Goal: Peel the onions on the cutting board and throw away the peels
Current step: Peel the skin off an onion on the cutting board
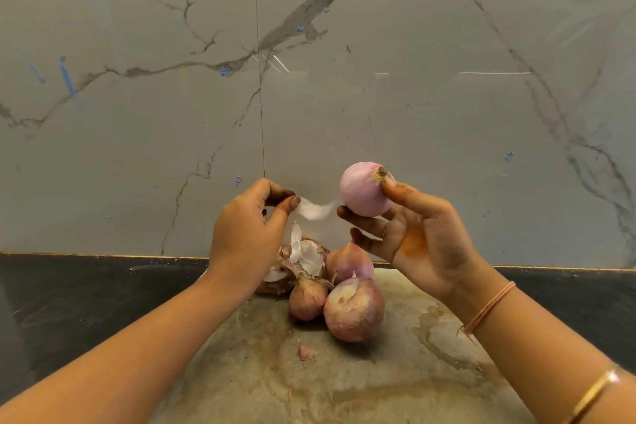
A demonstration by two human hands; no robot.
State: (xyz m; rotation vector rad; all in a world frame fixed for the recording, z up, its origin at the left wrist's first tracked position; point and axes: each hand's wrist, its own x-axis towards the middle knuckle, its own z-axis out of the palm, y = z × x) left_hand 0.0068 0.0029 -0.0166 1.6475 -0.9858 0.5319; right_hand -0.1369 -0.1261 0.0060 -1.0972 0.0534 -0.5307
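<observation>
My right hand (418, 237) holds a pale pink peeled onion (363, 189) up in front of the wall, thumb near its root end and fingers under it. My left hand (247, 227) pinches a thin white strip of peel (315, 208) that stretches toward that onion. Below, on the stained cutting board (344, 382), lie three unpeeled onions: a large one (354, 310) in front, a small one (307, 299) to its left and one (352, 262) behind. A heap of loose peels (303, 258) sits just behind them.
A small pink scrap of peel (304, 352) lies on the board near its middle. The board rests on a dark countertop (69, 303). A grey marble-patterned wall (309, 79) rises directly behind the counter.
</observation>
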